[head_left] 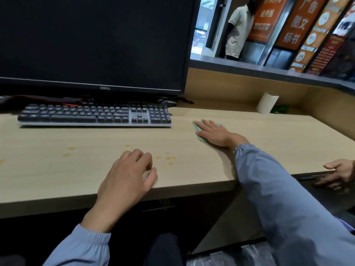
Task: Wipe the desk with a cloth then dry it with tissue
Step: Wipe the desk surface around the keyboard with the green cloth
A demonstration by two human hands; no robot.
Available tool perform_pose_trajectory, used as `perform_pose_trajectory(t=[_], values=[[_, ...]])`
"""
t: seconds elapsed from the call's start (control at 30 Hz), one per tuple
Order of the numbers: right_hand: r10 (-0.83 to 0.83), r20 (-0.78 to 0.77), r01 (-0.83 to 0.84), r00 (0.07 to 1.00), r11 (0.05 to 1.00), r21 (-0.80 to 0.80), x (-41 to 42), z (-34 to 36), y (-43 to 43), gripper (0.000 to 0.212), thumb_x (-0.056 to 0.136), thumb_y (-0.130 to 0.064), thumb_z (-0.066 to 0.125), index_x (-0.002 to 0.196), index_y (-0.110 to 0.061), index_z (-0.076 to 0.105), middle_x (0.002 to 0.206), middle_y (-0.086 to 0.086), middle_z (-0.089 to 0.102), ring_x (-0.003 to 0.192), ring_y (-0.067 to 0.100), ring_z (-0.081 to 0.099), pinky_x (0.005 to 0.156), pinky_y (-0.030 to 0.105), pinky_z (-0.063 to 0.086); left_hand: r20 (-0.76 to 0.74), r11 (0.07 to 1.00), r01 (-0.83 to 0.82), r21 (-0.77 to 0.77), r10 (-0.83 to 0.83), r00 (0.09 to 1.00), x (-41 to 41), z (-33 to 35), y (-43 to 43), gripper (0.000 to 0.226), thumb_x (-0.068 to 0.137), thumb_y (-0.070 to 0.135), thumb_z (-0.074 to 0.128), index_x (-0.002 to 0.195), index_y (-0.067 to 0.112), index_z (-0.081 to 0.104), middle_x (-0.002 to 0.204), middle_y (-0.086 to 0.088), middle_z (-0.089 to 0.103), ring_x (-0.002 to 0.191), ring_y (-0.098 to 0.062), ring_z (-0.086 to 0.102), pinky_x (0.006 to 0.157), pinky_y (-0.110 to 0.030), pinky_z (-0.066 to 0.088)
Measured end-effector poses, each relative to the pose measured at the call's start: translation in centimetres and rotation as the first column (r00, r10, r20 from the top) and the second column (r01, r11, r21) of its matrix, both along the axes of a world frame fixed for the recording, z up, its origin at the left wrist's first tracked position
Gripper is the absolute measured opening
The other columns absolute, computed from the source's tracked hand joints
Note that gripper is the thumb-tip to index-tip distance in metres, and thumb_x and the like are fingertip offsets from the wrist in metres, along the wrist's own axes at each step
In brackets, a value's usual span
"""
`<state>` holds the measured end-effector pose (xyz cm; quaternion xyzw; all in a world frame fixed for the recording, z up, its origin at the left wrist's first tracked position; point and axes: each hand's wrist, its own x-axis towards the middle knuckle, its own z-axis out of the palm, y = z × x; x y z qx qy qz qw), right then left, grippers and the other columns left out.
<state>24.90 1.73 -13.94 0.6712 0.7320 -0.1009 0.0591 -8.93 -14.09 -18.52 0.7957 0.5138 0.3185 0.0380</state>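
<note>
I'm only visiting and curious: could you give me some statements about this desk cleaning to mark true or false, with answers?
1. The right hand lies flat on the green cloth. True.
2. The cloth lies on the keyboard. False: it lies on the desk, right of the keyboard.
3. Yellowish spots show on the desk near the left hand. True.
4. The left hand holds the tissue roll. False: it holds nothing; the roll stands at the back right.
5. The monitor is lit. False: its screen is dark.
</note>
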Motion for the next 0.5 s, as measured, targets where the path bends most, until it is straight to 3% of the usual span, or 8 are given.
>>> perform_pose_trajectory(t=[0.2, 0.37, 0.5], values=[[-0.015, 0.003, 0.015, 1.0, 0.999, -0.034, -0.1, 0.6, 5.2, 0.061, 0.105, -0.064, 0.019, 0.162, -0.047, 0.003, 0.173, -0.007, -0.003, 0.159, 0.019, -0.007, 0.125, 0.054, -0.003, 0.076, 0.994, 0.067, -0.091, -0.06, 0.995, -0.7, 0.1, 0.5, 0.019, 0.094, 0.043, 0.063, 0.084, 0.035, 0.048, 0.09, 0.018, 0.049, 0.093, -0.009, 0.046, 0.079, -0.033, 0.045], [-0.042, 0.035, 0.043, 0.999, 0.999, -0.03, -0.3, 0.8, 9.2, 0.062, 0.105, -0.063, 0.019, 0.162, -0.046, 0.003, 0.173, -0.004, -0.002, 0.159, 0.022, -0.005, 0.124, 0.057, 0.0, 0.108, 0.989, 0.085, -0.125, -0.072, 0.992, -0.9, 0.2, 0.9, 0.02, 0.094, 0.048, 0.062, 0.082, 0.037, 0.049, 0.088, 0.02, 0.05, 0.095, -0.001, 0.047, 0.076, -0.019, 0.037], [-0.049, 0.054, 0.051, 0.997, 0.998, -0.047, -1.1, 1.0, 11.5, 0.062, 0.107, -0.06, 0.017, 0.163, -0.04, 0.001, 0.174, -0.001, -0.003, 0.159, 0.026, -0.005, 0.124, 0.058, 0.0, 0.161, 0.985, 0.091, -0.144, -0.067, 0.985, -1.0, 0.3, 1.1, 0.019, 0.094, 0.045, 0.064, 0.082, 0.036, 0.052, 0.087, 0.019, 0.053, 0.095, -0.004, 0.05, 0.077, -0.02, 0.038]])
